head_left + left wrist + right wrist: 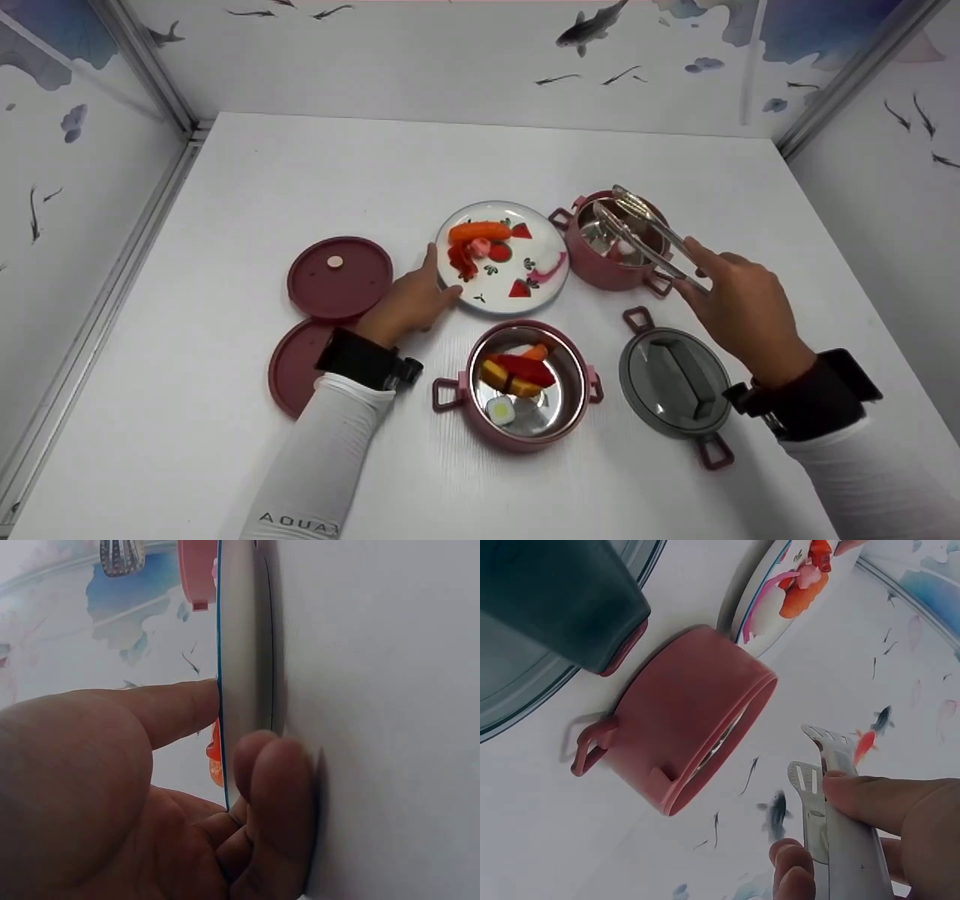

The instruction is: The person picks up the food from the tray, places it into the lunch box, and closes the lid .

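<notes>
My left hand (411,300) pinches the left rim of a white patterned plate (546,238), thumb on one side and fingers on the other. On the plate lie an orange carrot-like piece (480,232), a wavy red piece (461,261) and a small pink piece (480,247). My right hand (742,304) grips metal tongs (851,847), their tips a little apart above the far pink pot (611,274). A pale pinkish piece (622,250) shows inside that pot. Nothing is visible between the tong tips.
A nearer pink pot (525,444) contains red, orange and yellow food pieces and a white egg-like piece (500,410). The grey lid (652,390) lies to its right. Two dark red round lids (360,281) overlap at the left, partly behind my left arm.
</notes>
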`<state>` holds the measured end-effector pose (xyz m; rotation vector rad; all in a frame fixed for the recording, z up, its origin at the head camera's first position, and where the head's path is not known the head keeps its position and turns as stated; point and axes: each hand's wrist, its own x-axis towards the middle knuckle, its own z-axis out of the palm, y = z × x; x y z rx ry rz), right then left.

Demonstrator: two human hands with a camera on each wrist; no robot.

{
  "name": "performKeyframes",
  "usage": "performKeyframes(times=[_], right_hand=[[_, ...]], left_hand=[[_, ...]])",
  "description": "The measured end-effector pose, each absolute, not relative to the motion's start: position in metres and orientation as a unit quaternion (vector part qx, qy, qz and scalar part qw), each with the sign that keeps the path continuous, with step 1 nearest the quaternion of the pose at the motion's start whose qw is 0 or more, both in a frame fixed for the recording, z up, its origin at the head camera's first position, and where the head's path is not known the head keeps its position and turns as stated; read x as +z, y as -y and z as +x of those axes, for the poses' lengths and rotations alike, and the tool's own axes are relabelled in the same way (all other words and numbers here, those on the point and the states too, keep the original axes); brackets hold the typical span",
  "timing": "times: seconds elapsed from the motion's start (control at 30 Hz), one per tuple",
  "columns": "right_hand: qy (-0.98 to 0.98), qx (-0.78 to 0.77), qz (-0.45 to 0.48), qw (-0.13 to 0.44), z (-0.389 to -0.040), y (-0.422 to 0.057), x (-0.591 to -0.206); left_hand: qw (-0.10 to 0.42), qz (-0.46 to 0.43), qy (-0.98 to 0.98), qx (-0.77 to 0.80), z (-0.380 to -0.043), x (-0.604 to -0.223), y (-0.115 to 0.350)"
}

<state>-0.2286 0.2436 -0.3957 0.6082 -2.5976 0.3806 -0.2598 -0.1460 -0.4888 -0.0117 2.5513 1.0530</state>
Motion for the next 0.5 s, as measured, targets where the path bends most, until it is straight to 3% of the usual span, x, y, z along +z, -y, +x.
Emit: performKeyframes(times=[0.17,0.5], right_hand=[[0.945,0.108,0.225,0.212,-0.222,-0.231,-0.398],[0.953,0.149,0.245,0.097,-0.214,-0.209,-0.412]], left_hand=[[0.19,-0.01,-0.905,0.38,-0.261,-0.49,0.145],[0.181,0.001,-0.907,0.38,-0.26,-0.492,0.147]])
